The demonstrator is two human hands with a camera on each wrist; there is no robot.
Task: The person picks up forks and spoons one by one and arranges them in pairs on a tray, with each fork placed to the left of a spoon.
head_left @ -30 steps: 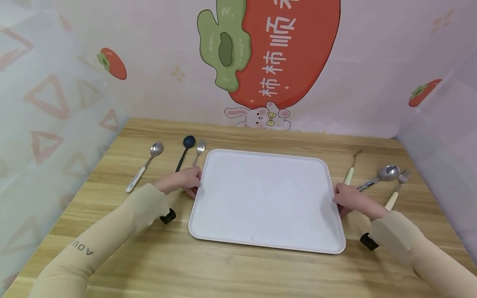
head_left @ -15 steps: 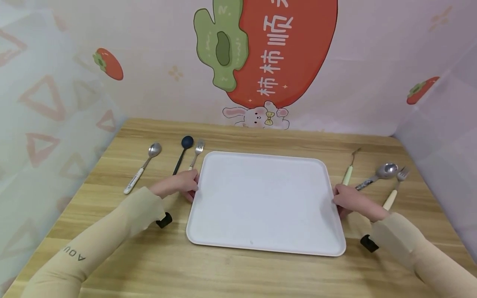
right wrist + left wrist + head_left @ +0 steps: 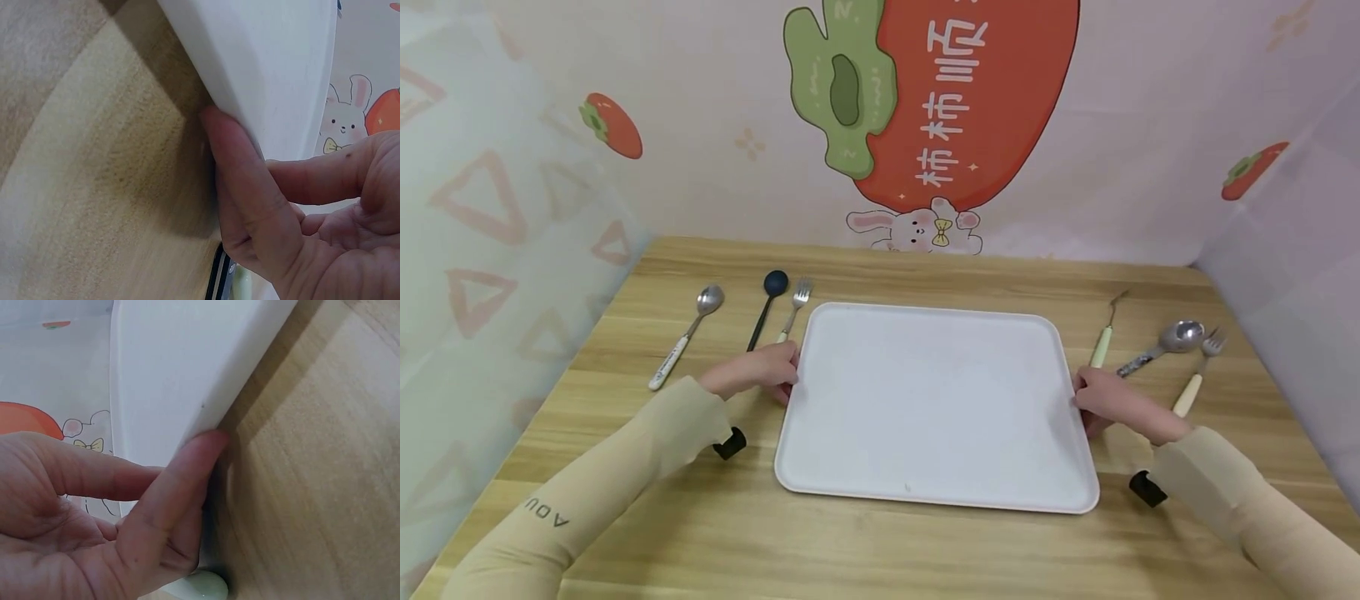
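Observation:
A white rectangular tray (image 3: 932, 408) lies in the middle of the wooden table, with its face bare. At its left side my left hand (image 3: 767, 371) pinches the rim between thumb and fingers. My right hand (image 3: 1120, 400) pinches the opposite rim the same way. In the left wrist view the thumb (image 3: 200, 450) presses along the tray's outer edge. The right wrist view has the right thumb (image 3: 228, 134) against the tray's side (image 3: 269, 69) too. Some fingertips are hidden behind the rim.
Left of the tray lie a white-handled spoon (image 3: 677, 354), a black spoon (image 3: 775, 285) and a fork (image 3: 801, 293). On the right are a thin green-handled utensil (image 3: 1102, 346), a metal spoon (image 3: 1182, 335) and a cream-handled fork (image 3: 1189, 393). A printed backdrop (image 3: 700, 175) stands behind.
The head view has shifted slightly, and the tray lies very slightly nearer the person than a second ago. Both hands keep their grip on its sides.

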